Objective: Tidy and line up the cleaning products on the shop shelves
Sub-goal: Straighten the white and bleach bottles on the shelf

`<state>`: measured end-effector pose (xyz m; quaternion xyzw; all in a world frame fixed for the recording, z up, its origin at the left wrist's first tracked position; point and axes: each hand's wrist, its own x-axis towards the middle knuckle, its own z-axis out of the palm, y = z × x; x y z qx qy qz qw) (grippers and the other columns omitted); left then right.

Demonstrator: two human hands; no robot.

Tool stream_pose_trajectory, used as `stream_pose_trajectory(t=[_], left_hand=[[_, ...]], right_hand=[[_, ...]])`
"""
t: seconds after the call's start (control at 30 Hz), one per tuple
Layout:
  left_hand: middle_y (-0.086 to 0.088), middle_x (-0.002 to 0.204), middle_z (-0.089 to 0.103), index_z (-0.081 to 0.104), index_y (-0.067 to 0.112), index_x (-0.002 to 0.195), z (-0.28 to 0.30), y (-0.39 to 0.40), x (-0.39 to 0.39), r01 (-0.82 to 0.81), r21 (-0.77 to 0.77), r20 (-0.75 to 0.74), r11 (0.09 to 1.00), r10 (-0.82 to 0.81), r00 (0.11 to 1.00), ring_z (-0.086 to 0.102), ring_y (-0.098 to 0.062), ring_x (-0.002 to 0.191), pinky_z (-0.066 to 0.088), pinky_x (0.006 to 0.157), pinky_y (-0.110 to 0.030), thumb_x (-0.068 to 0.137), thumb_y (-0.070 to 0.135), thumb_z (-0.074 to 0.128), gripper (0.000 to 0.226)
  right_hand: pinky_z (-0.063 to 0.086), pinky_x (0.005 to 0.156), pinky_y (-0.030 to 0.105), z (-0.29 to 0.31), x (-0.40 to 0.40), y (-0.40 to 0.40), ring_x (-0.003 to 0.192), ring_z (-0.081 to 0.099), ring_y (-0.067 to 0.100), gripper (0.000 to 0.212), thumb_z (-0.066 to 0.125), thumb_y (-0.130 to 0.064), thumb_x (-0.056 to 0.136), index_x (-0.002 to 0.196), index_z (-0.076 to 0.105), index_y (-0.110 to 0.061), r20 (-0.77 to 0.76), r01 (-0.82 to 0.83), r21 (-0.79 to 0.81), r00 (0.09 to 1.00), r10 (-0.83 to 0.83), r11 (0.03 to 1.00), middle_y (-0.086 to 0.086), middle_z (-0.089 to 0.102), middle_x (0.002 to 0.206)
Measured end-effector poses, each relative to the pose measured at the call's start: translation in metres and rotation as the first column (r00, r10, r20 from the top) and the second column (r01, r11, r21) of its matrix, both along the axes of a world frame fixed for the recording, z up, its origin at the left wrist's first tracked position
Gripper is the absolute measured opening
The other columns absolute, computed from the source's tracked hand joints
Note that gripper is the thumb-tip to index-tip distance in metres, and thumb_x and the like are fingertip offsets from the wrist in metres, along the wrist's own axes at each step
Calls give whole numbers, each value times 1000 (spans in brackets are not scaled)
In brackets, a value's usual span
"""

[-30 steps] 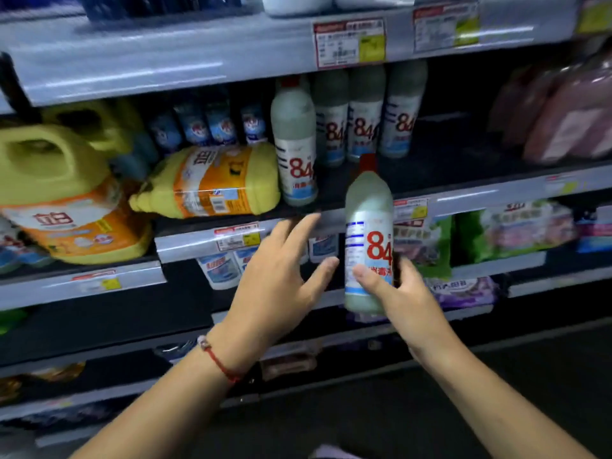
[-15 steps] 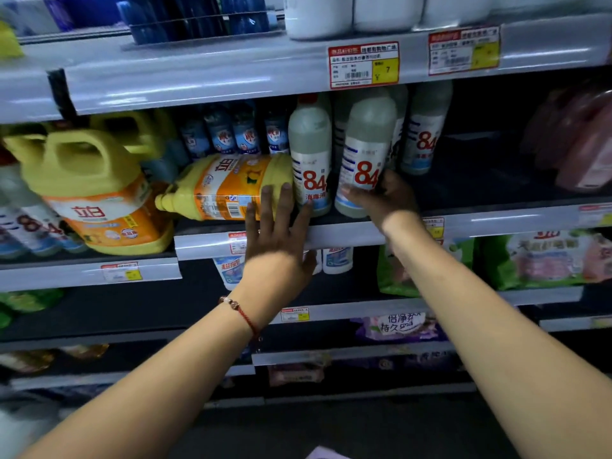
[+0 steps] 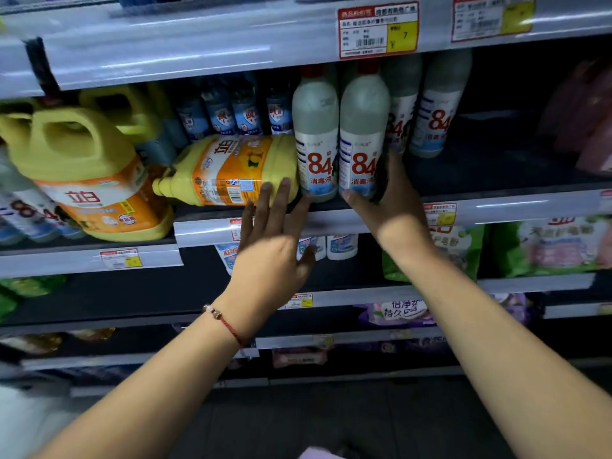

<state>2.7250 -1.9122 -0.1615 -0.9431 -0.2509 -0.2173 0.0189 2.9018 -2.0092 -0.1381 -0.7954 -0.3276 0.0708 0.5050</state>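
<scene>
Head view: my right hand (image 3: 389, 200) wraps the base of a white "84" bottle (image 3: 362, 134) marked 消毒液, upright at the shelf (image 3: 496, 210) front, touching its twin (image 3: 314, 134). My left hand (image 3: 275, 240) is spread flat, fingertips (image 3: 266, 188) on a yellow jug (image 3: 231, 170) lying sideways. A tag (image 3: 377, 29) above reads "7".

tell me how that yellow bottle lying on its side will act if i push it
The yellow bottle lies on its side at the shelf edge, so it may roll or slide forward. It looks full, so probably heavy. Its smooth plastic may slip under the flat fingers of the left hand.
</scene>
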Motion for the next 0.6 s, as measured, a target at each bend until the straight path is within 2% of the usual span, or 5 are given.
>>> stream_pose_trajectory(t=[0.1,0.2,0.33,0.47,0.6], left_hand=[[-12,164,26,32,18,156,-1,-3,-26,-49,-46,-37,998,47,998,20,-38,152,22,122,-54,90,43,61,76],[-17,157,38,33,14,156,-6,0,-62,-127,-73,-112,989,118,987,32,-41,147,31,117,-56,90,45,60,77],[-16,142,54,48,9,145,-15,11,-116,-163,-91,-172,982,146,974,47,-39,135,44,104,-51,93,51,45,67],[-13,138,55,52,11,140,-24,24,-175,-229,-95,-168,969,211,963,51,-38,127,45,102,-49,92,51,45,63],[-16,143,55,53,13,142,-29,52,-242,-325,-104,-150,940,308,940,50,-40,132,46,106,-52,91,50,51,64]], right_hand=[[29,120,35,-1,-33,-26,148,30,23,88,72,-35,89,159,21,-18,190,40,-152,982,-10,988,7,31,162],[17,124,33,-2,-75,-39,153,17,20,77,62,-38,93,158,24,-23,268,-125,-402,931,247,907,2,23,165],[18,120,37,-4,-128,-26,145,27,26,70,54,-48,96,156,26,-24,294,-271,-664,762,577,697,2,33,157],[15,121,43,-9,-182,3,146,24,30,76,54,-49,96,158,19,-23,320,-301,-736,634,704,606,4,29,160],[3,124,41,-10,-241,40,152,7,29,79,48,-51,99,160,3,-27,288,-340,-760,588,756,554,2,10,166]])
